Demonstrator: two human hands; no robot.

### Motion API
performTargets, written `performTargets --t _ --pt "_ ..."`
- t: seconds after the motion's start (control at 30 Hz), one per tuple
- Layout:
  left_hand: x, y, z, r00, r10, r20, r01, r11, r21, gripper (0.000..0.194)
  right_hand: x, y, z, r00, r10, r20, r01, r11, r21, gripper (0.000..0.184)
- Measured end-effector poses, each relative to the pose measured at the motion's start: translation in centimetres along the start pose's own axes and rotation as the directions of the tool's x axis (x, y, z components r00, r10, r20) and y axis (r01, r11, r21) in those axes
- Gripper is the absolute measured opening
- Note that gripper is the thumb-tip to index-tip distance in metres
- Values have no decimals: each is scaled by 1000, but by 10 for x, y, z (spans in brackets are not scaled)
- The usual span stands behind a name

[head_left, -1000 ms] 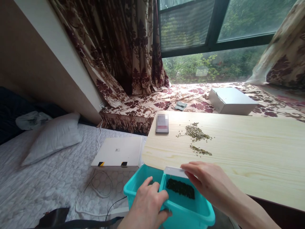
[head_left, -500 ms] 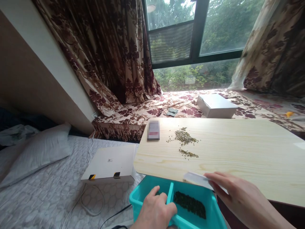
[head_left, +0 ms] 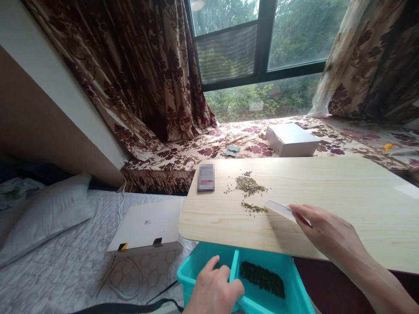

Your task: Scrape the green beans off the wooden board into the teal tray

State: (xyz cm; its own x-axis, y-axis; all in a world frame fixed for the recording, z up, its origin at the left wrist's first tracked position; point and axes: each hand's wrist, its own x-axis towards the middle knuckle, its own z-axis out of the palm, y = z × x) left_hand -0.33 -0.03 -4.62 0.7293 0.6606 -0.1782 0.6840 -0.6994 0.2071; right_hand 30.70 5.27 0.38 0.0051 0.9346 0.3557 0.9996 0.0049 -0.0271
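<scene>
My left hand (head_left: 216, 285) grips the near rim of a two-part turquoise bin (head_left: 296, 288), fingers curled over it beside the divider. Dark green bits (head_left: 262, 278) lie in the bin's right compartment; my hand hides much of the left one. Above the wooden tabletop, my right hand (head_left: 322, 226) pinches a thin, flat white strip (head_left: 278, 208), perhaps a scraper. The strip's far end is close by the smaller pile of greenish-brown grains (head_left: 253, 208); whether they touch I cannot tell. A larger heap of the same grains (head_left: 249, 185) is spread just behind.
A small blurred-out packet (head_left: 206, 178) lies on the table's (head_left: 343, 187) left end. A white box (head_left: 147, 224) and a cable (head_left: 122, 203) rest on the quilted bed at left. Another white box (head_left: 292, 138) and a folded grey-green cloth (head_left: 232, 150) are on the window seat.
My right hand has lifted the white strip from the table's near edge, over the bin, up and forward to the smaller grain pile. My left hand keeps its grip. The view has shifted slightly.
</scene>
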Motion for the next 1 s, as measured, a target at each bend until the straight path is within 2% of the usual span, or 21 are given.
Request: performTargets --t 0.2,0.5,0.7,0.83,1.0 --pt "1 1 6 998 11 -67 -15 998 -62 37 -14 -3 -7 997 -44 -62 47 998 50 32" --pt "-2 4 4 998 -17 -61 11 995 -99 40 2 -19 -1 998 -56 -35 58 995 75 33" --pt "-2 8 1 997 -36 -66 29 995 -98 41 -18 -17 -15 989 -141 -34 145 981 130 34" --pt "-2 9 -4 998 -17 -67 10 995 -98 40 -28 -10 -21 992 -101 -71 111 983 146 35" --pt "-4 11 -6 995 -39 -91 29 993 -111 39 -35 -4 -20 997 -62 -35 67 984 163 34"
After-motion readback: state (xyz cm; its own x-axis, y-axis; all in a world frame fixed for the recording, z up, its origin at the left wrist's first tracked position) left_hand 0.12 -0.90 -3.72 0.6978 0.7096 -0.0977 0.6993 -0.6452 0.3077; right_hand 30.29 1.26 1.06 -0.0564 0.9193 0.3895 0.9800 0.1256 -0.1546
